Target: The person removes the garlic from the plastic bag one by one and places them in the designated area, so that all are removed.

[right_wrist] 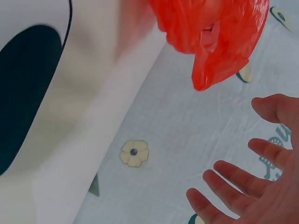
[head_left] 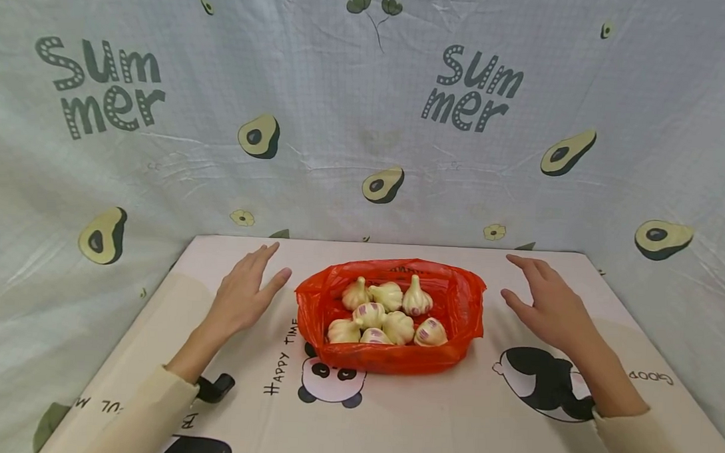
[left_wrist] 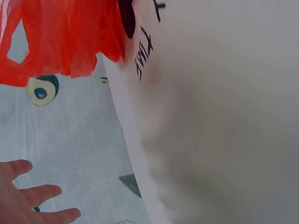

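Nothing's gripped in either hand right now: the left hand (head_left: 240, 295) and the right hand (head_left: 548, 306) are both spread loose, fingers apart, with a wide gap between thumb and fingers. They're out on either side of a red plastic bag (head_left: 394, 361), near it but not touching, and both wrist views show the same gap. Bag's sitting mouth-up on the printed tabletop (head_left: 439, 422), between the hands, its near edge right at the panda print (head_left: 333, 385). Eight garlic bulbs (head_left: 398, 328) are visible inside, bunched together, and none show outside it.

Step-wise I'd call this a ready pose, before any contact. If the bag is what gets handled, the next move calls for bringing both hands inward and pinching the rim on each side. Thin, floppy plastic like that would probably sag, so an even hold seems smart.
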`<action>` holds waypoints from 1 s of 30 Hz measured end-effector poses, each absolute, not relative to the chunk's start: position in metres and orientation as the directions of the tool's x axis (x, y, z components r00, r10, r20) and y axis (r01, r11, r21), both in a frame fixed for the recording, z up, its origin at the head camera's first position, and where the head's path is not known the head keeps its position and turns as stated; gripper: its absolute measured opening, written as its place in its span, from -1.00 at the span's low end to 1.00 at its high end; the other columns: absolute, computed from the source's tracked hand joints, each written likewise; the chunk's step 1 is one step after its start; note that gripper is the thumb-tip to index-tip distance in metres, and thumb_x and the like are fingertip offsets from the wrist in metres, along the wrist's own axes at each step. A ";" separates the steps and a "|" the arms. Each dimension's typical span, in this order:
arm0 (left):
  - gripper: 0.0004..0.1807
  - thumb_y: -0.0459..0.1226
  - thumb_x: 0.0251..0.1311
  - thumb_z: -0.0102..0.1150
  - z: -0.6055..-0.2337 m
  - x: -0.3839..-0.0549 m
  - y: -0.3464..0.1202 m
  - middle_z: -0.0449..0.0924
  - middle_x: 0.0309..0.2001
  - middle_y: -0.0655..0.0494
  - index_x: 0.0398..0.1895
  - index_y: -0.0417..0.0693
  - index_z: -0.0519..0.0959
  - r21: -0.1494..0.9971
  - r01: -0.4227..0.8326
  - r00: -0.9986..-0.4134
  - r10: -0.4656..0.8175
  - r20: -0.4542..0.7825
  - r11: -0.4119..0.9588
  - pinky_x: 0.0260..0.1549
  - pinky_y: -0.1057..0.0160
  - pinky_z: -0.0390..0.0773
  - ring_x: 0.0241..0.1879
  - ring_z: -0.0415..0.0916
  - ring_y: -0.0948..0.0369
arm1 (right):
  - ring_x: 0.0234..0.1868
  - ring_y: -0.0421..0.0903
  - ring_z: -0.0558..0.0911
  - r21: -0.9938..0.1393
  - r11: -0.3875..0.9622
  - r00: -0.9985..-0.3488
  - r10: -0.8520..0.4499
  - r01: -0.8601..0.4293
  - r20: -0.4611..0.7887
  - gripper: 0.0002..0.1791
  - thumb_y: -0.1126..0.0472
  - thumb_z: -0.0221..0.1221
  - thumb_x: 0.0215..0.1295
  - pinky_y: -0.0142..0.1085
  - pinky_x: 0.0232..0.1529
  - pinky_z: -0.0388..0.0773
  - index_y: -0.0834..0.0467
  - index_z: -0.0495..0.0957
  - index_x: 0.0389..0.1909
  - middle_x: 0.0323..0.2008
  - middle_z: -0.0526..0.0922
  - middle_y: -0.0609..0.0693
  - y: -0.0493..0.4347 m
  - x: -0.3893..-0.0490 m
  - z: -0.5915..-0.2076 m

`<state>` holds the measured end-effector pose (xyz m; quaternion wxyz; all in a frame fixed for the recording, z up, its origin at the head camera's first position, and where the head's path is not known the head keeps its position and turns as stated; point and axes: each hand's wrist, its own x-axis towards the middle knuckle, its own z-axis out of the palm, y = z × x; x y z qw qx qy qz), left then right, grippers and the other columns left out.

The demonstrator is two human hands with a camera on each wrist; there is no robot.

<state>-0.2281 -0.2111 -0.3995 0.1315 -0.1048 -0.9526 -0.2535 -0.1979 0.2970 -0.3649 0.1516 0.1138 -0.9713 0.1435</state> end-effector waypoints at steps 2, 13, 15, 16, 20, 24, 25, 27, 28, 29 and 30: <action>-0.19 0.23 0.49 -0.13 -0.399 -0.226 -0.206 0.14 0.60 -0.25 0.64 0.00 0.14 0.462 0.276 -0.941 0.140 0.307 0.843 0.42 -0.50 0.15 0.56 0.11 -0.27 | 0.33 0.39 0.43 -0.255 0.927 -0.928 -0.187 -0.275 0.322 -0.25 0.10 0.29 0.34 0.40 0.08 0.56 0.19 0.27 0.50 0.39 0.38 0.36 0.291 -0.198 -0.365; -0.17 0.12 0.36 0.13 -0.395 -0.216 -0.183 0.23 0.56 -0.21 0.62 0.04 0.18 0.365 0.447 -0.846 0.253 0.470 0.817 0.42 -0.43 0.25 0.53 0.20 -0.22 | 0.33 0.33 0.47 -0.299 0.886 -0.904 -0.246 -0.356 0.349 -0.30 0.14 0.29 0.35 0.33 0.10 0.61 0.16 0.31 0.47 0.39 0.42 0.29 0.262 -0.202 -0.362; -0.15 0.12 0.33 0.16 -0.395 -0.214 -0.180 0.24 0.56 -0.18 0.61 0.05 0.20 0.323 0.479 -0.821 0.287 0.493 0.816 0.42 -0.42 0.25 0.53 0.20 -0.22 | 0.34 0.31 0.47 -0.318 0.871 -0.899 -0.259 -0.375 0.352 -0.32 0.16 0.30 0.36 0.31 0.12 0.61 0.16 0.33 0.46 0.39 0.43 0.27 0.257 -0.202 -0.361; -0.16 0.12 0.32 0.18 -0.395 -0.214 -0.178 0.25 0.56 -0.16 0.61 0.06 0.21 0.305 0.497 -0.809 0.307 0.501 0.813 0.43 -0.41 0.24 0.54 0.19 -0.22 | 0.34 0.30 0.47 -0.328 0.862 -0.897 -0.267 -0.386 0.353 -0.32 0.16 0.30 0.35 0.30 0.12 0.62 0.16 0.34 0.45 0.39 0.43 0.26 0.255 -0.202 -0.360; -0.18 0.15 0.30 0.20 -0.394 -0.213 -0.170 0.27 0.56 -0.10 0.57 0.09 0.29 0.230 0.567 -0.758 0.392 0.521 0.791 0.44 -0.40 0.24 0.55 0.17 -0.21 | 0.35 0.25 0.48 -0.344 0.833 -0.881 -0.309 -0.432 0.358 -0.37 0.14 0.29 0.38 0.26 0.13 0.64 0.16 0.37 0.42 0.37 0.45 0.21 0.245 -0.204 -0.360; -0.22 0.16 0.27 0.23 -0.392 -0.212 -0.160 0.28 0.57 -0.06 0.52 0.11 0.38 0.185 0.627 -0.716 0.466 0.520 0.757 0.43 -0.38 0.29 0.56 0.17 -0.18 | 0.32 0.21 0.51 -0.360 0.808 -0.870 -0.347 -0.467 0.350 -0.39 0.14 0.27 0.40 0.22 0.13 0.65 0.14 0.37 0.42 0.36 0.46 0.17 0.234 -0.206 -0.360; -0.23 0.16 0.27 0.23 -0.393 -0.212 -0.158 0.28 0.56 -0.05 0.51 0.11 0.39 0.173 0.640 -0.706 0.483 0.518 0.749 0.42 -0.38 0.30 0.56 0.18 -0.18 | 0.32 0.20 0.51 -0.367 0.802 -0.870 -0.353 -0.472 0.345 -0.40 0.14 0.27 0.40 0.21 0.14 0.66 0.14 0.38 0.41 0.36 0.47 0.16 0.231 -0.207 -0.360; -0.24 0.16 0.27 0.24 -0.393 -0.212 -0.153 0.28 0.56 -0.05 0.49 0.12 0.41 0.146 0.656 -0.691 0.512 0.511 0.740 0.42 -0.38 0.32 0.55 0.19 -0.18 | 0.32 0.19 0.51 -0.380 0.790 -0.868 -0.368 -0.481 0.333 -0.39 0.13 0.28 0.40 0.20 0.15 0.66 0.12 0.37 0.42 0.36 0.47 0.14 0.226 -0.208 -0.359; -0.25 0.15 0.27 0.25 -0.394 -0.212 -0.151 0.29 0.56 -0.05 0.49 0.12 0.43 0.139 0.663 -0.686 0.523 0.506 0.736 0.42 -0.37 0.31 0.55 0.19 -0.18 | 0.33 0.18 0.51 -0.388 0.784 -0.868 -0.375 -0.485 0.327 -0.39 0.12 0.28 0.40 0.19 0.16 0.65 0.12 0.37 0.42 0.36 0.47 0.13 0.222 -0.208 -0.359; -0.26 0.15 0.27 0.25 -0.394 -0.212 -0.149 0.29 0.56 -0.04 0.48 0.12 0.44 0.133 0.668 -0.682 0.532 0.502 0.732 0.42 -0.37 0.31 0.55 0.19 -0.18 | 0.33 0.17 0.51 -0.397 0.778 -0.868 -0.382 -0.487 0.318 -0.39 0.11 0.28 0.40 0.19 0.16 0.65 0.11 0.38 0.42 0.36 0.48 0.12 0.219 -0.209 -0.359; -0.27 0.14 0.26 0.25 -0.395 -0.212 -0.147 0.30 0.56 -0.03 0.46 0.11 0.46 0.126 0.671 -0.680 0.539 0.497 0.731 0.43 -0.37 0.30 0.55 0.20 -0.18 | 0.34 0.17 0.51 -0.403 0.773 -0.868 -0.388 -0.490 0.311 -0.40 0.11 0.28 0.40 0.19 0.17 0.65 0.10 0.38 0.41 0.35 0.48 0.11 0.216 -0.209 -0.359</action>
